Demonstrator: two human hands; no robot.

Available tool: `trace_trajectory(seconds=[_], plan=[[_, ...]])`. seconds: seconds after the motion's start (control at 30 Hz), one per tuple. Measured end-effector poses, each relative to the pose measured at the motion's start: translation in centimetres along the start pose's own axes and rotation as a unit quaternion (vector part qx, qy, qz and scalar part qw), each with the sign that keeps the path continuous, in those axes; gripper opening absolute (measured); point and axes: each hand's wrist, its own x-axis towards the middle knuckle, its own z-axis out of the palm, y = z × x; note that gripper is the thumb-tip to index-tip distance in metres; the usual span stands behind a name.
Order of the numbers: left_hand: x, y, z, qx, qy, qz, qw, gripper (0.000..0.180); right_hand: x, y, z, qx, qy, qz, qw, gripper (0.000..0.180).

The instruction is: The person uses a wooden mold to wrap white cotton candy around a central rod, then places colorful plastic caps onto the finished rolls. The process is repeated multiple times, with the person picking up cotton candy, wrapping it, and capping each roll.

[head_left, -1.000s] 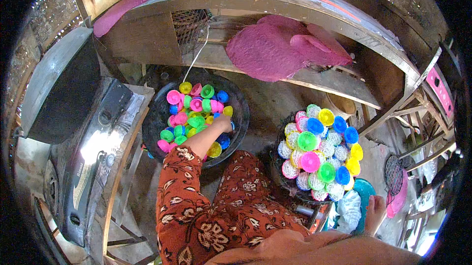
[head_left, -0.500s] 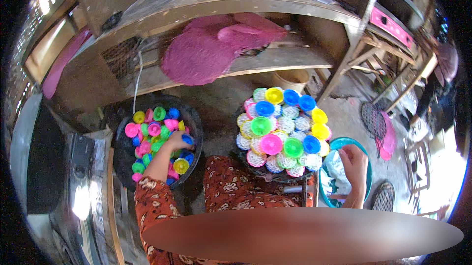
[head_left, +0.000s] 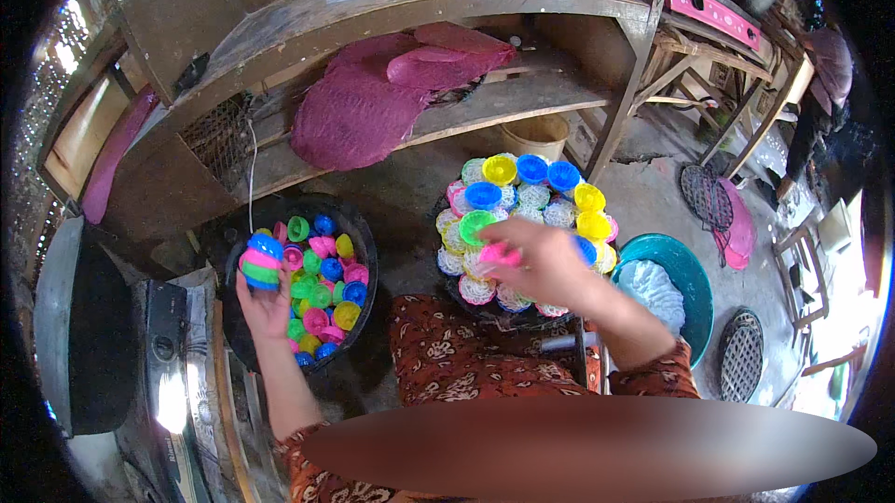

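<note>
Bright plastic cups, stacked [head_left: 262, 261], sit gripped in the left hand [head_left: 266, 309] above the black tub [head_left: 359, 240]. The right hand [head_left: 545, 261] pinches a pink cup [head_left: 496, 254] in its fingers over the round tray [head_left: 522, 209].

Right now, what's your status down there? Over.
Left hand holds a stack of coloured cups over the black tub. Right hand pinches a pink cup above the filled tray. Nothing blocking.

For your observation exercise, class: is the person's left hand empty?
No: the left hand holds a stack of small coloured plastic cups raised over the round black tub of loose cups.
</note>
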Motion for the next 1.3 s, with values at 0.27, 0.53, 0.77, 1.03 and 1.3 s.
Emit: trace_trajectory(seconds=[0.27, 0.53, 0.77, 1.03, 1.3], plan=[[-9.6, -13.5, 2.4, 0.157, -0.059, -0.073, 0.983, 0.067, 2.6, -5.4, 12.0, -0.068, -0.077, -0.257, 0.961, 0.064], [-7.6, -15.3, 2.2, -0.1, -0.041, -0.257, 0.96, 0.063, 1.5, -2.7, 12.7, -0.074, -0.039, -0.277, 0.957, 0.048], [-6.8, -19.1, 2.2, -0.05, 0.028, -0.252, 0.966, 0.043, 2.2, -0.1, 11.3, -0.136, -0.017, -0.324, 0.936, 0.025], [-4.7, -19.9, 0.4, -0.136, 0.073, -0.305, 0.94, 0.054, 5.5, 4.7, 5.2, -0.038, 0.012, -0.13, 0.991, 0.021], [-3.8, -18.9, -1.2, -0.16, 0.068, -0.283, 0.943, 0.059, 7.1, 16.6, -1.7, -0.199, -0.06, 0.178, 0.962, 0.017]])
